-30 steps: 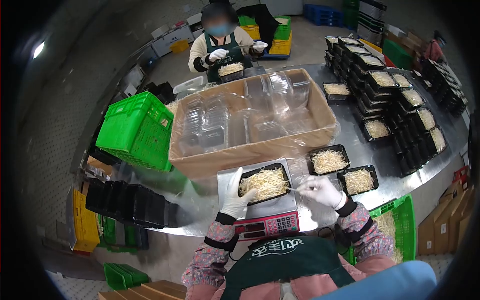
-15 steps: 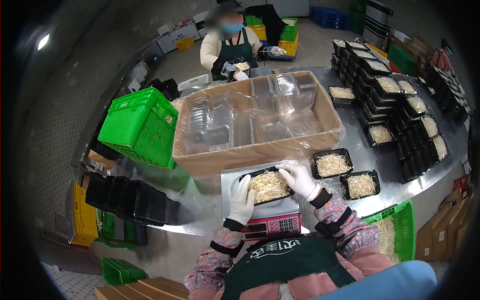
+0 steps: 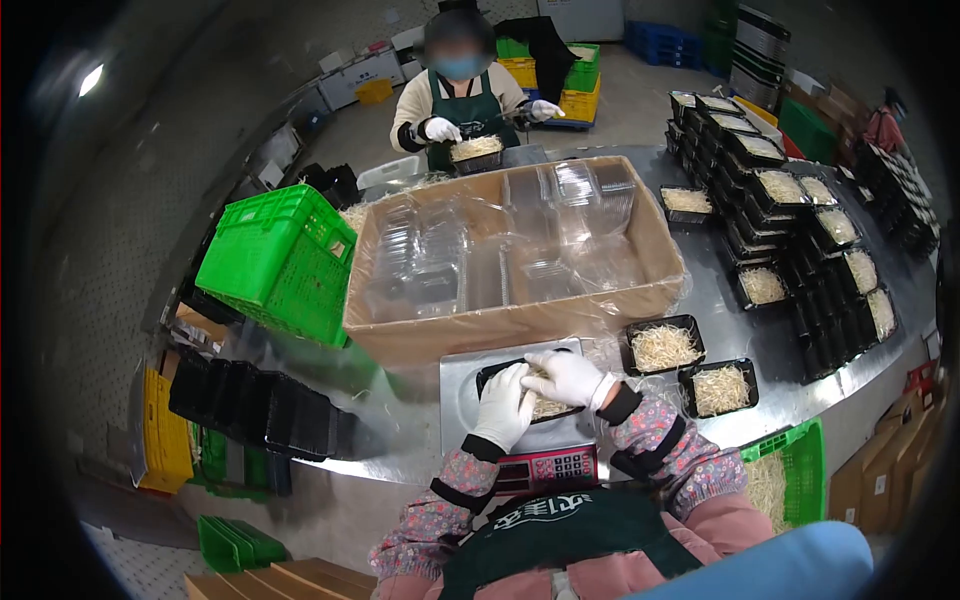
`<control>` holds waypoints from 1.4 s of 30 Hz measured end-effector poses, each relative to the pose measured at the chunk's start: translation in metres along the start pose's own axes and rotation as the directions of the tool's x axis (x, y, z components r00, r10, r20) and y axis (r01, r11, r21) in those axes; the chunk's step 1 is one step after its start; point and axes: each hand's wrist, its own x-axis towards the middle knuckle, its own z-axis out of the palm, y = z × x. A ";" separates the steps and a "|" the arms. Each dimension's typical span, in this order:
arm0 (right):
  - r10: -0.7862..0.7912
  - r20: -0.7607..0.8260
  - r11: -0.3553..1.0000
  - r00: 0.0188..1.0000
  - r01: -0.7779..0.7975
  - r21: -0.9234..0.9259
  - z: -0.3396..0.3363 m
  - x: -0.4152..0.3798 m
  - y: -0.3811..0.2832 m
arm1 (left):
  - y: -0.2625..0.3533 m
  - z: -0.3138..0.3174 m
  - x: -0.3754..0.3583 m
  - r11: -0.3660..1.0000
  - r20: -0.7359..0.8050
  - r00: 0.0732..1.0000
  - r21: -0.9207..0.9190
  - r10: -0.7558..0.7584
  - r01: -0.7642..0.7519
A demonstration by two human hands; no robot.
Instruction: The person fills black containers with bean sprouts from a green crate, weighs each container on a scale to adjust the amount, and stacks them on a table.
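Observation:
My left hand (image 3: 504, 408), in a white glove, lies over the left part of a black tray of bean sprouts (image 3: 548, 407) with its fingers bent. Also white-gloved, my right hand (image 3: 570, 380) reaches over the same tray from the right, its fingertips close to the left ones. Whether either holds sprouts is hidden. Under the tray is a scale (image 3: 460, 390) with a red keypad. Two more filled trays (image 3: 665, 347) (image 3: 720, 390) stand to the right of the scale.
A cardboard box (image 3: 520, 312) of clear plastic lids stands beyond the scale. Black trays are stacked at left (image 3: 262, 405) and right (image 3: 745, 215). Green crate (image 3: 275, 255) at left, sprout crate (image 3: 805, 470) lower right. A co-worker (image 3: 468, 105) stands across the table.
Both my hands have moved inward from the tray's sides to over its middle. Across the table, the co-worker's hands have shifted and their filled tray now shows more clearly.

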 end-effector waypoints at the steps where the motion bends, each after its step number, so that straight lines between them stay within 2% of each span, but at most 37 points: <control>1: 0.021 -0.062 0.998 0.998 -0.024 -0.054 -0.024 0.007 -0.014 | 0.007 -0.010 -0.003 1.000 -0.066 0.998 -0.003 0.021 -0.021; 2: -0.004 -0.118 1.000 0.993 0.001 -0.026 -0.037 0.021 -0.006 | 0.014 -0.020 -0.007 0.999 -0.131 0.991 -0.004 0.036 -0.037; 3: 0.112 -0.136 0.990 0.984 -0.099 0.102 -0.054 0.038 -0.003 | 0.017 -0.031 -0.010 0.996 -0.129 0.992 -0.094 -0.012 0.000; 4: 0.147 -0.163 0.988 0.976 -0.138 0.064 -0.066 0.059 0.008 | 0.022 -0.047 -0.012 0.993 -0.168 0.986 -0.120 -0.022 0.001; 5: 0.098 -0.291 0.992 0.952 -0.116 -0.047 -0.068 0.079 0.028 | 0.027 -0.061 -0.016 0.971 -0.186 0.977 -0.229 -0.108 0.064; 6: 0.105 -0.309 0.986 0.945 -0.139 -0.088 -0.071 0.101 0.047 | 0.031 -0.074 -0.023 0.935 -0.198 0.961 -0.334 -0.195 0.121; 7: 0.170 -0.302 0.961 0.938 -0.226 -0.161 -0.068 0.123 0.071 | 0.035 -0.087 -0.033 0.927 -0.211 0.944 -0.332 -0.253 0.174; 8: 0.130 -0.298 0.931 0.946 -0.220 -0.293 -0.058 0.143 0.104 | 0.036 -0.098 -0.041 0.918 -0.226 0.925 -0.329 -0.306 0.223; 9: 0.072 -0.318 0.843 0.945 -0.228 -0.488 -0.042 0.159 0.139 | 0.034 -0.106 -0.052 0.915 -0.246 0.909 -0.312 -0.336 0.254; 10: 0.196 -0.228 0.815 0.954 -0.288 -0.503 -0.043 0.165 0.143 | 0.030 -0.109 -0.064 0.898 -0.271 0.887 -0.345 -0.374 0.273; 12: 0.235 -0.148 0.751 0.961 -0.276 -0.600 -0.035 0.173 0.158 | 0.023 -0.115 -0.089 0.890 -0.293 0.855 -0.297 -0.429 0.345; 14: 0.293 -0.046 0.721 0.955 -0.252 -0.646 -0.035 0.186 0.174 | 0.019 -0.118 -0.107 0.844 -0.310 0.805 -0.369 -0.506 0.388; 15: 0.051 -0.225 0.732 0.973 -0.189 -0.654 -0.033 0.177 0.169 | 0.016 -0.122 -0.115 0.817 -0.308 0.776 -0.389 -0.550 0.425; 17: -0.023 -0.209 0.710 0.978 -0.131 -0.692 -0.042 0.175 0.175 | 0.010 -0.121 -0.128 0.750 -0.305 0.714 -0.477 -0.630 0.458; 18: 0.038 -0.193 0.727 0.980 -0.159 -0.668 -0.053 0.172 0.167 | 0.008 -0.122 -0.131 0.714 -0.297 0.694 -0.541 -0.656 0.444; 21: 0.026 -0.167 0.801 0.986 -0.121 -0.586 -0.090 0.140 0.140 | 0.006 -0.123 -0.127 0.655 -0.277 0.669 -0.632 -0.690 0.414; 22: 0.053 -0.218 0.779 0.975 -0.177 -0.602 -0.100 0.130 0.133 | 0.002 -0.121 -0.124 0.650 -0.277 0.673 -0.649 -0.686 0.396; 23: -0.090 -0.262 0.815 0.961 -0.080 -0.574 -0.114 0.117 0.127 | -0.001 -0.118 -0.121 0.646 -0.282 0.677 -0.666 -0.680 0.372; 24: -0.154 -0.362 0.813 0.920 -0.090 -0.575 -0.125 0.106 0.122 | 0.001 -0.118 -0.114 0.648 -0.283 0.676 -0.662 -0.681 0.376; 25: -0.258 -0.493 0.868 0.831 -0.025 -0.496 -0.136 0.092 0.107 | 0.004 -0.119 -0.105 0.595 -0.241 0.682 -0.725 -0.691 0.346; 26: -0.232 -0.572 0.942 0.787 0.035 -0.334 -0.147 0.080 0.096 | 0.006 -0.119 -0.098 0.536 -0.197 0.691 -0.784 -0.695 0.315; 27: -0.092 -0.617 0.996 0.781 0.081 -0.046 -0.156 0.063 0.073 | 0.008 -0.118 -0.091 0.513 -0.173 0.722 -0.811 -0.670 0.282; 28: 0.035 -0.615 0.986 0.788 0.072 0.148 -0.162 0.048 0.057 | 0.011 -0.115 -0.085 0.517 -0.172 0.732 -0.811 -0.659 0.275; 30: 0.222 -0.583 0.894 0.782 0.074 0.441 -0.160 0.016 0.010 | 0.021 -0.110 -0.067 0.436 -0.175 0.794 -0.892 -0.582 0.123; 32: 0.336 -0.397 0.724 0.854 0.036 0.689 -0.138 -0.011 -0.023 | 0.038 -0.103 -0.044 0.456 -0.194 0.830 -0.886 -0.523 0.080; 34: 0.328 -0.299 0.632 0.896 0.027 0.774 -0.101 -0.026 -0.045 | 0.050 -0.095 -0.027 0.275 -0.154 0.850 -0.962 -0.504 -0.012; 36: 0.282 -0.108 0.481 0.953 -0.043 0.876 -0.067 -0.036 -0.046 | 0.055 -0.095 -0.022 0.346 -0.107 0.843 -0.933 -0.528 0.098; 38: 0.272 -0.059 0.436 0.960 -0.068 0.897 -0.048 -0.046 -0.038 | 0.045 -0.090 -0.026 0.425 -0.130 0.816 -0.892 -0.564 0.152; 39: 0.270 -0.082 0.462 0.959 -0.054 0.885 -0.044 -0.053 -0.033 | 0.044 -0.088 -0.031 0.421 -0.089 0.827 -0.887 -0.554 0.187; 40: 0.276 -0.142 0.580 0.951 -0.047 0.813 -0.040 -0.060 -0.024 | 0.043 -0.084 -0.038 0.418 -0.049 0.836 -0.881 -0.546 0.222; 42: 0.296 -0.135 0.648 0.946 -0.095 0.756 -0.033 -0.074 -0.013 | 0.039 -0.069 -0.054 0.321 0.070 0.842 -0.905 -0.534 0.279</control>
